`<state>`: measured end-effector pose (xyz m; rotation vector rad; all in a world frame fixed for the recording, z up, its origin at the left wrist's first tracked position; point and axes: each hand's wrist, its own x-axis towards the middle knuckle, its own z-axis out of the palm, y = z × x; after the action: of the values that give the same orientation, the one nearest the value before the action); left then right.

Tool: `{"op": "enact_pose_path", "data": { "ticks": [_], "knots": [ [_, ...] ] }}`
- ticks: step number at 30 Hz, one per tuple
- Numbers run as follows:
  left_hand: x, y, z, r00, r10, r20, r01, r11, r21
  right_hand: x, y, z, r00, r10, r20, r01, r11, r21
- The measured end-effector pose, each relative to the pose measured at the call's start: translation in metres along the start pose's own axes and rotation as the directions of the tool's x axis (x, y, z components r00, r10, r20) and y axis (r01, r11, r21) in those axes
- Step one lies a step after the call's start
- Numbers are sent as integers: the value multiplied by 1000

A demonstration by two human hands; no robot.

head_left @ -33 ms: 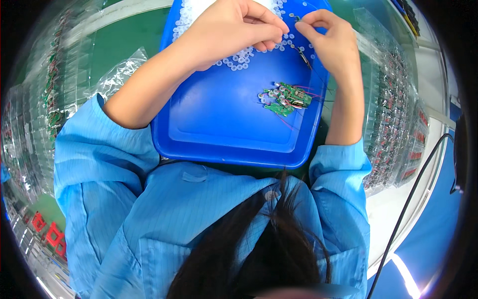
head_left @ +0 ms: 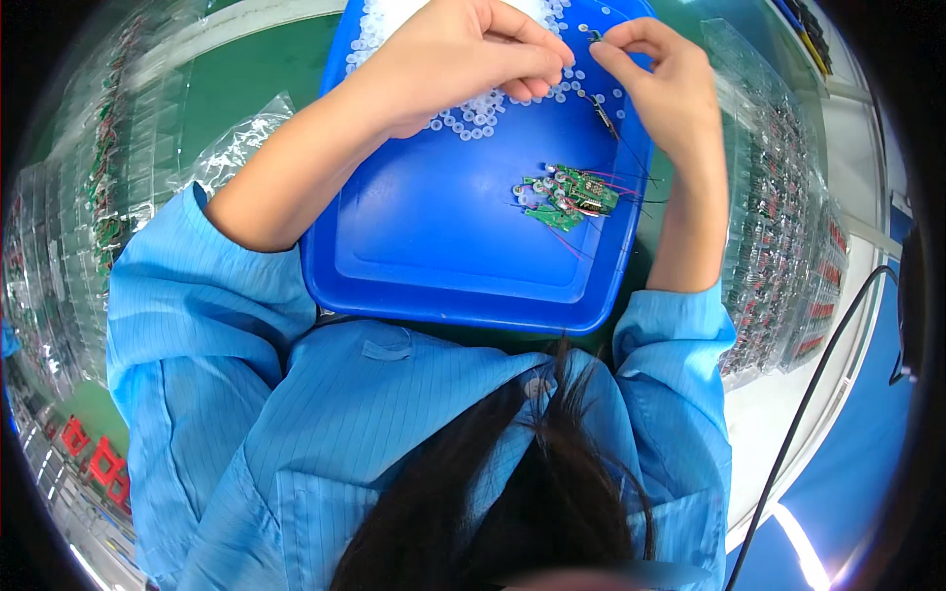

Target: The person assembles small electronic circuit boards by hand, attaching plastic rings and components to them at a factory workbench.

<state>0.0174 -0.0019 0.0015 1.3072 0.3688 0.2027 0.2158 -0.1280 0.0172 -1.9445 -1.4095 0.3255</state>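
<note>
Over the far part of a blue plastic tray [head_left: 424, 246], my left hand [head_left: 473, 64] is closed, thumb pressed against the fingertips; whatever it may hold is hidden. To its right, my right hand [head_left: 660, 74] pinches a small dark-green part [head_left: 594, 36] between thumb and forefinger. Translucent white ring-shaped pieces [head_left: 473, 123] lie loose beneath and around the left hand. Below the right hand, a narrow dark part with thin wires [head_left: 601, 116] lies by the tray's right wall. Nearer to me rests a pile of green circuit boards [head_left: 570, 192] with thin red and black wires.
Clear plastic packs of wired parts [head_left: 774, 217] are stacked on the right. More such packs [head_left: 103, 167] stand on the left. A crumpled clear bag [head_left: 236, 138] lies beside the tray's left edge. A black cable [head_left: 798, 414] runs down at the right.
My right hand has shifted slightly right, a little farther from my left hand, with the small green part still pinched. My left hand stays almost in place.
</note>
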Motion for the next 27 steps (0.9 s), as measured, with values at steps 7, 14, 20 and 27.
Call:
{"op": "enact_pose_path", "data": {
  "ticks": [7,14,20,27],
  "knots": [
    [3,1,-9,999,-48,11,49,958,-284,-28,-96,-16,997,51,52,-49,998,-36],
    [-8,7,5,977,133,-165,-135,991,-3,-25,-58,-7,978,47,202,-90,974,209],
    [-20,26,25,950,262,-171,-181,906,382,-15,-17,-9,938,58,342,-239,822,517],
    [-20,26,25,944,297,-142,-168,805,569,-22,-33,-1,975,84,206,-146,940,309]
  ]
}}
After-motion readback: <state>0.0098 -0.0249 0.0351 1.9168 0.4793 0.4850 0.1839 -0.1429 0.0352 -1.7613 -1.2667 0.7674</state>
